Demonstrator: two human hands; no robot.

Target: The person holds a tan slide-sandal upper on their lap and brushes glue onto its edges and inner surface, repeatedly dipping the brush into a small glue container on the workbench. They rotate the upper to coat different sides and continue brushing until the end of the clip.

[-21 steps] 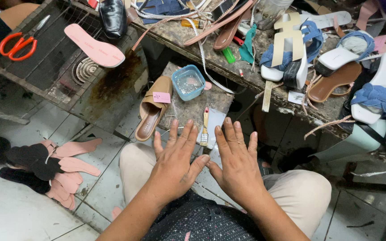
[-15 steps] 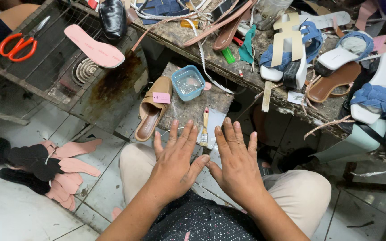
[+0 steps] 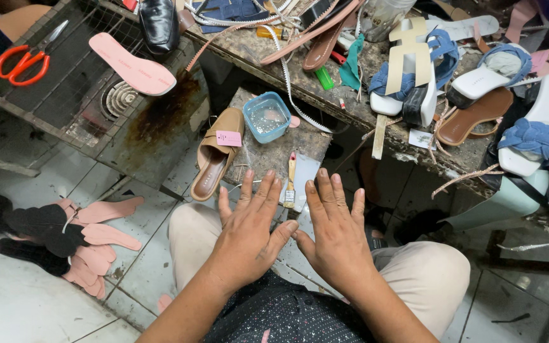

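My left hand (image 3: 249, 238) and my right hand (image 3: 336, 238) are held flat, palms down, fingers spread, side by side above my knees; neither holds anything. Just beyond the fingertips a small brush (image 3: 290, 183) with a pale handle lies on a low grey stone block (image 3: 268, 155). On the same block sit a tan mule shoe (image 3: 214, 155) with a pink tag and a square blue tub (image 3: 266, 116) of clear glue.
A cluttered workbench (image 3: 351, 95) at the back carries white and blue sandals (image 3: 414, 86), brown soles and straps. To the left a metal grate (image 3: 71, 82) bears a pink insole (image 3: 133, 63), red scissors (image 3: 27, 57) and a black shoe (image 3: 159, 24). Pink and black insoles (image 3: 65, 238) lie on the tiled floor.
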